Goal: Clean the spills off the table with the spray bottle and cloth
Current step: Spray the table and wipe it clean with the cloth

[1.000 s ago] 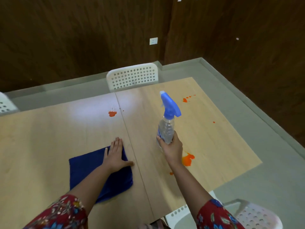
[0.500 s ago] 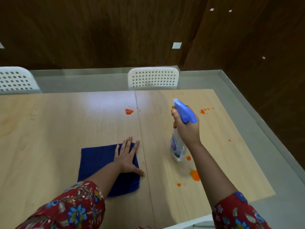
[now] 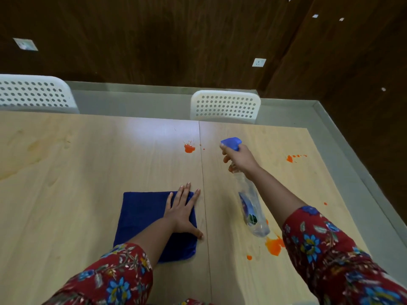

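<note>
Spills [image 3: 274,245] of orange dot the tabletop [image 3: 66,172], none visibly wiped, so the cleaning looks barely begun. Toward the left, the blue cloth [image 3: 143,216] lies flat under the left hand [image 3: 182,213], whose straight fingers press it down well apart from any stain. Farther back, a splat [image 3: 189,148] sits near the seam. The right hand [image 3: 239,157] grips the spray bottle [image 3: 248,201] at its blue head, tilted nozzle-forward. How full its clear body is, I cannot tell. The largest spill shows just beside its base, with specks [image 3: 290,158] farther right.

Tilted above wooden table [image 3: 88,172], right half: clear blue-headed spray bottle [image 3: 248,201]; flat near front edge, folded dark-blue cloth [image 3: 143,216]; orange spills [image 3: 274,246] scattered.
</note>
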